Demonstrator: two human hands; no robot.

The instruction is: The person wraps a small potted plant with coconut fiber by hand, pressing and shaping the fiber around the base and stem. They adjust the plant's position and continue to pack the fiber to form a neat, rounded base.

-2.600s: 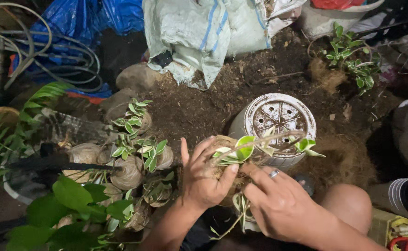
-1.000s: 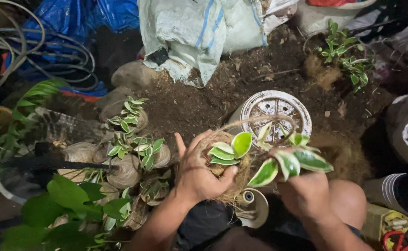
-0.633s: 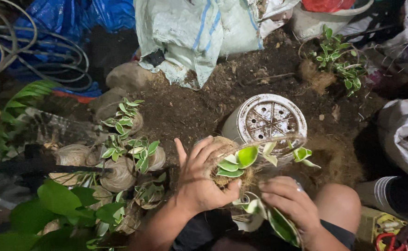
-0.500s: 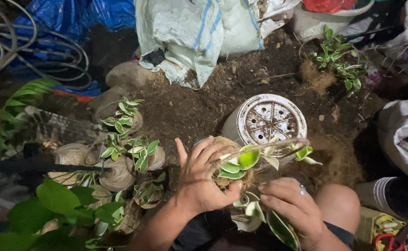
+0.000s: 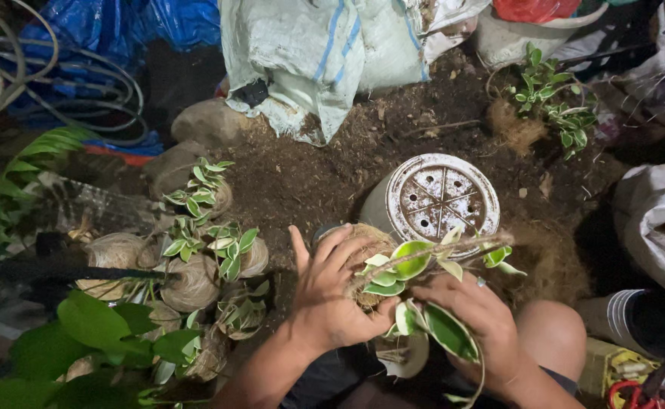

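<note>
coir ball (image 5: 366, 254), a brown fibrous lump with a variegated green-and-cream cutting (image 5: 400, 266) rising from it, sits low in the middle of the view, cupped in the left hand (image 5: 332, 295). that hand wraps the ball from the left side, fingers spread and curled over the fibre, thumb standing up and apart. the right hand (image 5: 476, 322) lies just beside it on the right, fingers bent around the trailing stem and leaves of the same cutting; one long green leaf (image 5: 447, 333) with a pale edge hangs across its palm and a thin stem runs out toward the upper right. just behind the two hands stands an upturned white plastic pot (image 5: 434, 201), its round base with drain holes facing up, lying on dark loose soil (image 5: 309, 174). to the left, a cluster of finished coir-wrapped plants (image 5: 211, 250) with small variegated leaves rests close together on the ground, with broad green leaves (image 5: 90, 326) nearer the bottom left corner. a white woven sack (image 5: 309, 53) with blue stripes lies at the top, a blue tarp (image 5: 120, 23) and grey hoses (image 5: 52, 76) to its left. another small leafy plant (image 5: 552, 98) with a fibrous root clump sits at the upper right, well apart from the hands. the person's bare knee (image 5: 552, 341) shows at the lower right.
</note>
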